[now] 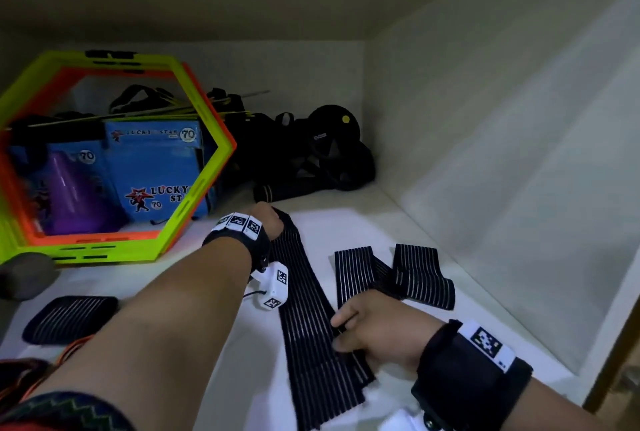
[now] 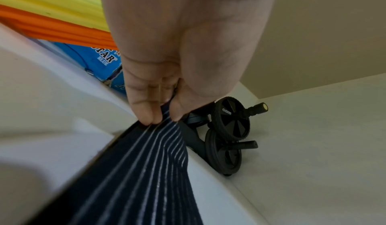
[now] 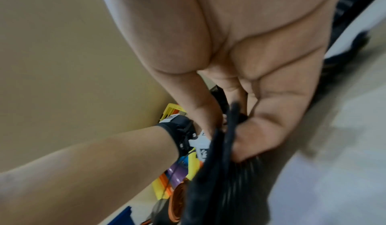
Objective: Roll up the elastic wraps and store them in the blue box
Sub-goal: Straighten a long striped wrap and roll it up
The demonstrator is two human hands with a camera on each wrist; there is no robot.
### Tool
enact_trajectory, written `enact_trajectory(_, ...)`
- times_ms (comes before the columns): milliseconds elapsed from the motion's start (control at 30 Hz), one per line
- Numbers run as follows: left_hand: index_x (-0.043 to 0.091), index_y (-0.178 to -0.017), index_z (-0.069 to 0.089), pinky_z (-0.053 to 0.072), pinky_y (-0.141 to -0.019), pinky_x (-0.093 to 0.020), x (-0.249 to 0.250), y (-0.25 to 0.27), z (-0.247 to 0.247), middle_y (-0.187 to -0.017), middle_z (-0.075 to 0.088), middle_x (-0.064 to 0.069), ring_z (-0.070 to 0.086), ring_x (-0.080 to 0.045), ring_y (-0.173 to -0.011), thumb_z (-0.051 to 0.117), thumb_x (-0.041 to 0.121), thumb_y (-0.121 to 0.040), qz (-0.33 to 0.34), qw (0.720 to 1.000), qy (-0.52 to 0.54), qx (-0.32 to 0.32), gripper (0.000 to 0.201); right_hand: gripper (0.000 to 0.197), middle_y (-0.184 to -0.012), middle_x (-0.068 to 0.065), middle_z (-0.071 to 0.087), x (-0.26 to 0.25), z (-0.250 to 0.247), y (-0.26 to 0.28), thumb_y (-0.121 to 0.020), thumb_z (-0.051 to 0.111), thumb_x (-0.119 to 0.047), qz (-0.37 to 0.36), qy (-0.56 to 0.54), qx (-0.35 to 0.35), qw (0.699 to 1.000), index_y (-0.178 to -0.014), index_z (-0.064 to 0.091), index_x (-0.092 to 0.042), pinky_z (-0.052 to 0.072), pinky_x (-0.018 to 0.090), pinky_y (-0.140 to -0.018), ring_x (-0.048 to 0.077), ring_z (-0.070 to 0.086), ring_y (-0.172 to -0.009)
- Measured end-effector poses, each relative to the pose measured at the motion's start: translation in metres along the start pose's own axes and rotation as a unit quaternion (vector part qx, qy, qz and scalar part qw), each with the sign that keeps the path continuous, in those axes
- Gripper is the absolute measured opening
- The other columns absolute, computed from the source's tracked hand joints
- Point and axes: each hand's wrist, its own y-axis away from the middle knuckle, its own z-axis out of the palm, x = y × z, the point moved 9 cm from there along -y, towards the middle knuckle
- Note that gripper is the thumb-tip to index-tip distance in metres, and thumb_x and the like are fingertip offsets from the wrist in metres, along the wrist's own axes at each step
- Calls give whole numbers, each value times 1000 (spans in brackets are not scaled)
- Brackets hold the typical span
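Note:
A long black elastic wrap (image 1: 304,295) with thin white stripes lies stretched along the white shelf. My left hand (image 1: 268,222) pinches its far end (image 2: 165,129) between thumb and fingers. My right hand (image 1: 363,330) grips the wrap's right edge nearer to me; in the right wrist view the dark cloth (image 3: 221,170) bunches between thumb and fingers. A second striped wrap (image 1: 394,274) lies folded loosely to the right. A third wrap (image 1: 69,318) sits at the left front. The blue box (image 1: 156,171) stands behind the hexagon frames at the back left.
Green and orange hexagon frames (image 1: 204,167) lean in front of the blue box, with purple cones (image 1: 72,191) beside it. Black ab wheels (image 1: 329,143) and straps fill the back corner. A white wall (image 1: 502,153) closes the shelf on the right.

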Motion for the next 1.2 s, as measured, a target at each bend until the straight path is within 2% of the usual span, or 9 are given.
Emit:
enact_trajectory(67,-1,-82,71,54,-86,-40,-1,6,-4,-91,70,-18,69,-37,-96,60,7,-91,13,1000,-13,-24,16,35,-95,25,66,-2,18,1,-80,73,-14,5,-34,-60,998,-112,60,-11,56,39,-63,30,63,-65)
enact_trajectory(133,5,-108,72,53,-93,-38,0,13,-4,-112,71,-14,66,-34,-108,55,9,-92,47,996,-31,-74,23,37,-94,25,64,-5,32,4,-83,71,-14,0,-40,-99,994,-116,55,-10,59,40,-66,30,64,-70)
enact_trajectory(300,8,-121,68,57,-94,-44,8,48,-30,-118,69,-17,67,-35,-109,56,5,-93,72,991,10,-113,31,22,-106,30,68,-3,21,10,-88,69,-18,-30,61,-55,996,-107,56,-16,59,48,-76,26,63,-73)
enact_trajectory(500,21,-104,67,55,-65,-29,19,134,-59,-104,67,-6,64,-18,-81,58,21,-96,88,979,61,-176,12,19,-87,18,66,-8,12,15,-90,69,-12,-35,32,-34,998,-105,59,-7,60,44,-72,24,65,-70)
enact_trajectory(667,23,-103,69,51,-67,-26,-2,219,-61,-94,65,1,61,-16,-81,57,23,-96,121,975,7,-184,15,13,-89,17,64,-10,14,22,-91,67,-9,-50,-10,-10,999,-102,60,-5,61,37,-71,22,65,-72)
enact_trajectory(767,20,-102,70,48,-77,-26,-35,258,-58,-98,66,2,63,-18,-93,56,25,-96,82,984,-26,-155,16,12,-93,16,65,-5,16,26,-90,68,-8,-61,-42,24,997,-99,62,-7,62,38,-72,22,67,-76)
enact_trajectory(967,28,-82,65,42,-50,-21,-72,293,-53,-89,71,-7,66,-19,-68,54,13,-90,35,995,76,-61,21,14,-91,20,67,-4,27,37,-89,60,-1,-68,-63,83,992,-101,61,-10,62,45,-81,25,69,-78)
enact_trajectory(1100,31,-87,64,44,-57,-21,-70,307,-58,-95,71,1,66,-15,-76,56,9,-92,58,992,105,-33,24,19,-83,12,63,-8,37,48,-90,56,4,-78,-94,89,989,-106,59,-7,61,46,-83,26,66,-78)
enact_trajectory(1200,33,-91,63,46,-63,-24,-69,318,-66,-98,69,7,66,-14,-75,63,21,-93,86,987,134,-23,13,23,-94,8,66,-7,36,57,-90,56,1,-86,-78,89,989,-111,59,-9,61,42,-84,21,67,-83)
